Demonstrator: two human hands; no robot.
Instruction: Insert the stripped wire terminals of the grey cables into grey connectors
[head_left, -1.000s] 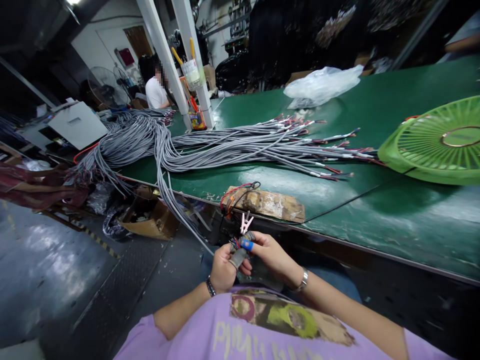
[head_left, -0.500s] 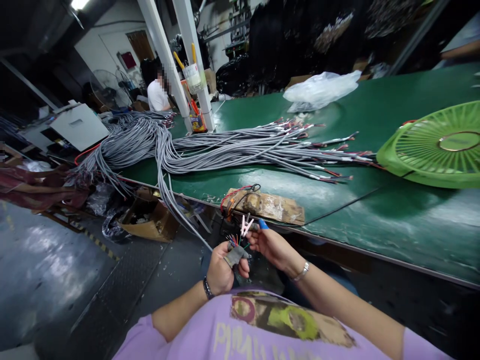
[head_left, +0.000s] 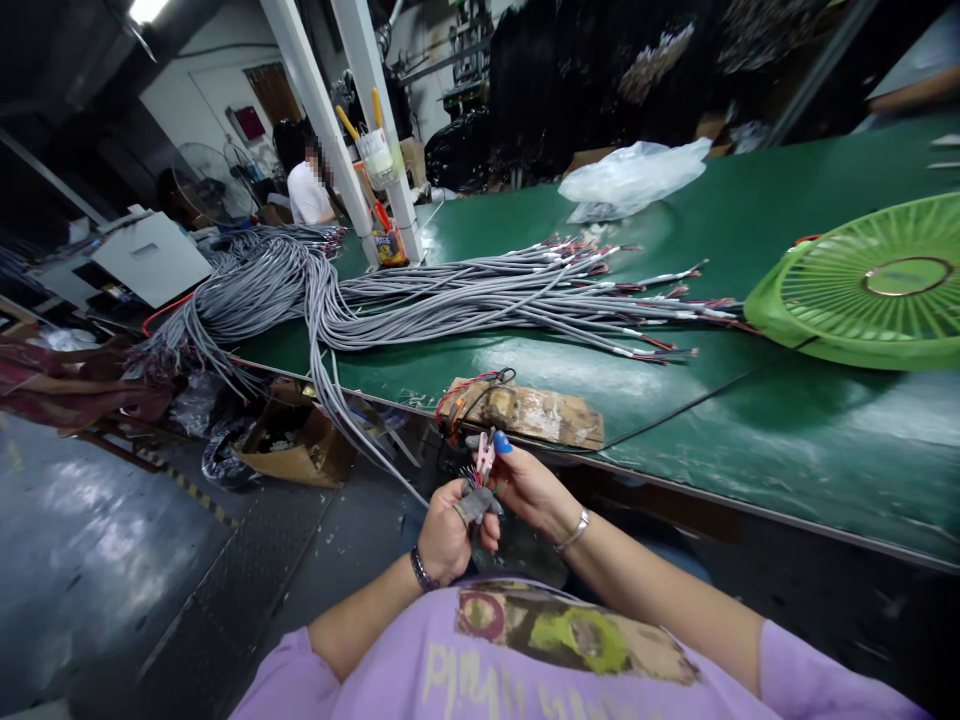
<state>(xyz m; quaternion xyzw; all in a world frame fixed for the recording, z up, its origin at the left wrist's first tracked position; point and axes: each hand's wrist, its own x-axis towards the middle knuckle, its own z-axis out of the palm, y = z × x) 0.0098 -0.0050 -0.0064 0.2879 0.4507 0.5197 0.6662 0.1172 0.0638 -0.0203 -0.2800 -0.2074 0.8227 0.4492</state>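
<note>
My left hand point(head_left: 442, 535), with grey covering on its thumb, is closed around the end of a grey cable point(head_left: 405, 482). Thin coloured wires point(head_left: 473, 478) fan out above that grip. Close beside it, my right hand point(head_left: 531, 492) pinches a small pink clip point(head_left: 485, 456) that looks like a clothespin, its tip down at the wires. Blue tape wraps a fingertip of this hand. Whether the clip's jaws touch a wire is too small to tell.
A wooden board point(head_left: 555, 415) with red and black leads lies on the green table's point(head_left: 750, 450) front edge. Behind it spreads a large bundle of grey cables point(head_left: 450, 300). A green fan point(head_left: 885, 290) stands right; a cardboard box point(head_left: 300, 450) sits below left.
My right hand has moved left and closer to my left hand, bringing the pink clip to the wires. The clip's spread handles are now squeezed together. The view has shifted slightly.
</note>
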